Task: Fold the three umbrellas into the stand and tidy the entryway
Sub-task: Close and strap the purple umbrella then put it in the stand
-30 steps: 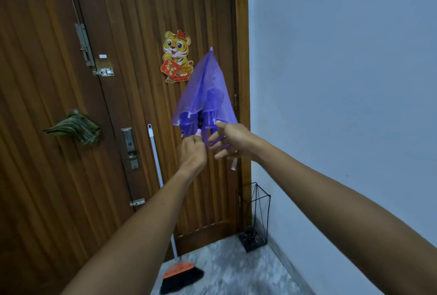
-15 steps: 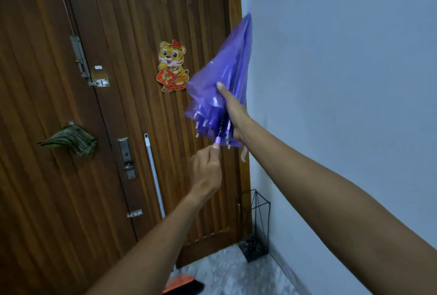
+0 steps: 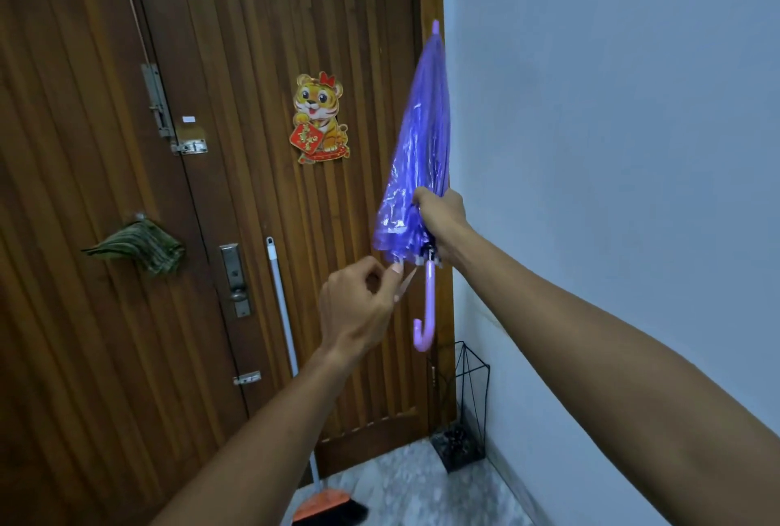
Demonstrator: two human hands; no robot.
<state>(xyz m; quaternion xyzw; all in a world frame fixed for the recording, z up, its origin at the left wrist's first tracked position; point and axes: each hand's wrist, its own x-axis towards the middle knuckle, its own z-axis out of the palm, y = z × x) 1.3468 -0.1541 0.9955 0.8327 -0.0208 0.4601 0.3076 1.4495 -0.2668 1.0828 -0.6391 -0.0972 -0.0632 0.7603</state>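
Note:
A small purple umbrella [image 3: 422,145] is folded and held upright, tip up, in front of the door frame. My right hand [image 3: 441,215] grips the gathered canopy near its lower edge. Its pale purple hooked handle [image 3: 427,310] hangs free below. My left hand [image 3: 358,306] is just under the canopy's rim and pinches a thin pale closing strap [image 3: 406,280] between thumb and finger. A black wire umbrella stand [image 3: 464,411] sits on the floor in the corner below, with nothing visibly standing in it.
A wooden double door [image 3: 211,230] fills the left, with a tiger sticker [image 3: 319,118], a lock [image 3: 234,278] and a green cloth [image 3: 139,247] on a handle. A broom [image 3: 287,348] with an orange head leans on the door. The blue wall [image 3: 612,145] is on the right.
The umbrella has straightened from tilted to upright and its canopy has been gathered tighter. My left hand dropped slightly and now pinches the strap; the hooked handle has come into view.

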